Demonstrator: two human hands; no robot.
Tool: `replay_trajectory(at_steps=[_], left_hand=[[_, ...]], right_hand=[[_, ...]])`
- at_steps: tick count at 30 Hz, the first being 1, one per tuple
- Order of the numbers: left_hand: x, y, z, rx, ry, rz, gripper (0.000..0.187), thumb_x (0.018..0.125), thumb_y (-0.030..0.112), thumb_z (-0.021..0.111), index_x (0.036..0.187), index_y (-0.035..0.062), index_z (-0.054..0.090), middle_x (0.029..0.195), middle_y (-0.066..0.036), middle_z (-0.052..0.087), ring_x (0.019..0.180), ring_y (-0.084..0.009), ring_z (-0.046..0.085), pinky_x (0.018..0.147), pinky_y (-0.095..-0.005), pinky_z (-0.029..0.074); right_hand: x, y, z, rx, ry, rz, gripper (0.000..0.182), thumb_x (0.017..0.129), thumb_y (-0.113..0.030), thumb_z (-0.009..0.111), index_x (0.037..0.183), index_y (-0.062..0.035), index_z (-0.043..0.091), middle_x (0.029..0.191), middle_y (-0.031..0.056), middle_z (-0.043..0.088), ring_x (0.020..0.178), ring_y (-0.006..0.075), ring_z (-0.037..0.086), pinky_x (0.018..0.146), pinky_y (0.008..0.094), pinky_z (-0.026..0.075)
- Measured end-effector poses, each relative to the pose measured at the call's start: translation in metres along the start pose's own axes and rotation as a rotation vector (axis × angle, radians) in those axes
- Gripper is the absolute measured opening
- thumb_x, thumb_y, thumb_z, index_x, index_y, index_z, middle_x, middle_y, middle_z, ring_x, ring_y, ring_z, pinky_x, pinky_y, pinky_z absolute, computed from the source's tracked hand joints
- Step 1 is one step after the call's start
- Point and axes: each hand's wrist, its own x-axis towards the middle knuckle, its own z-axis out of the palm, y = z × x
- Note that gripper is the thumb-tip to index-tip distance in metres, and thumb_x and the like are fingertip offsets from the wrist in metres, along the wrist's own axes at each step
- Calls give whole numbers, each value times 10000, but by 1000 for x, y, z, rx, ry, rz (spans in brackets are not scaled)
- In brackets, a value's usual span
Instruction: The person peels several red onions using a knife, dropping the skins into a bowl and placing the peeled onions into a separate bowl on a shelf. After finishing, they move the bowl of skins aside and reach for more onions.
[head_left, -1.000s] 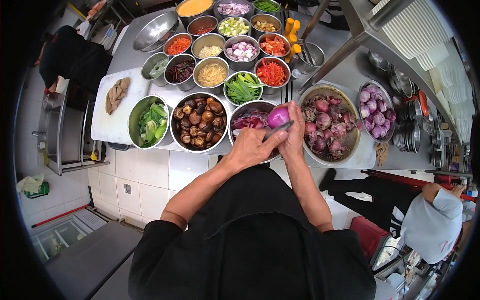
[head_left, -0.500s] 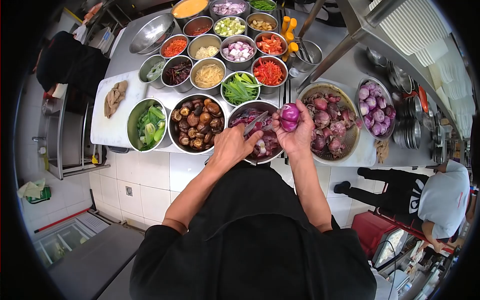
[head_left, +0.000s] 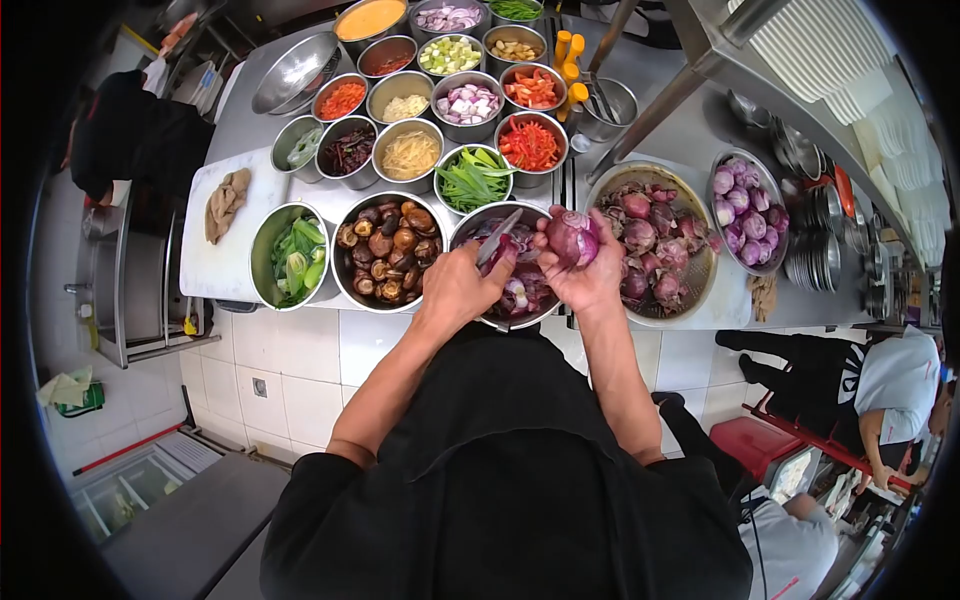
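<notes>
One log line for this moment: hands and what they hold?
left hand: grips knife | right hand: holds red onion | over peel bowl

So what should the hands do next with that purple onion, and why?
Probably bring the knife in the left hand to the red onion and pull off more skin. The right hand holds it over the bowl of peelings, and its outside looks only partly peeled.
</notes>
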Motion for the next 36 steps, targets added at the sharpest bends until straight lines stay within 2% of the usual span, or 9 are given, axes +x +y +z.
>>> replay_trajectory(at_steps=[3,6,9,12,18,21,24,27,36], left_hand=[[4,-2,-2,-87,-32,-22,547,866,465,608,896,-78,668,713,-264,653,748,-422,669,716,-473,513],[6,-7,3,-171,17,38,512,884,473,635,914,-35,694,676,-165,659,625,-238,648,623,-364,495],[6,-2,2,-318,-55,19,504,893,464,637,914,-36,692,662,-127,650,602,-156,591,590,-328,473],[3,12,-4,-385,-78,85,575,862,514,645,836,-58,695,614,-188,624,584,-263,635,593,-388,484],[6,22,-12,-171,-144,152,658,806,609,654,777,-47,687,531,-162,586,506,-301,598,547,-406,469],[8,20,-6,-125,-145,151,580,800,552,701,761,-26,686,516,-106,550,506,-177,534,529,-356,437],[6,23,-9,-112,-90,209,633,853,584,612,722,-33,666,513,-121,546,489,-220,540,528,-378,439],[11,14,-10,-174,-117,112,729,885,650,489,739,-40,673,537,-205,568,579,-377,626,595,-447,480],[12,-3,0,9,-38,100,698,887,574,531,695,-89,633,591,-276,588,664,-435,641,655,-485,503]], right_hand=[[-9,1,10,-63,-2,-112,457,922,-420,460,1090,-13,585,950,200,645,799,339,611,538,336,469],[-10,2,13,-125,-33,-181,452,920,-434,472,1108,-37,578,949,203,644,739,324,616,487,304,451],[-9,-1,11,-162,-114,-172,462,923,-458,454,1113,-54,574,945,204,644,659,290,611,416,257,405],[-9,-1,11,-204,-163,-119,513,920,-497,420,1079,-37,582,904,191,650,550,250,579,356,222,342],[-12,0,13,-323,-151,-77,593,914,-542,377,984,-1,609,783,148,648,454,196,526,319,216,285],[-11,2,13,-424,-93,-107,594,913,-540,368,972,-1,610,747,146,642,452,182,517,326,228,293],[-13,7,19,-439,-11,-178,618,895,-562,364,968,2,605,713,151,630,441,190,497,336,240,306],[-12,-4,12,-344,-142,-48,648,871,-592,366,966,5,600,698,156,615,437,200,479,349,247,317],[-6,-6,4,-118,-121,68,602,847,-512,476,1008,62,561,898,187,575,574,222,491,410,263,346]])
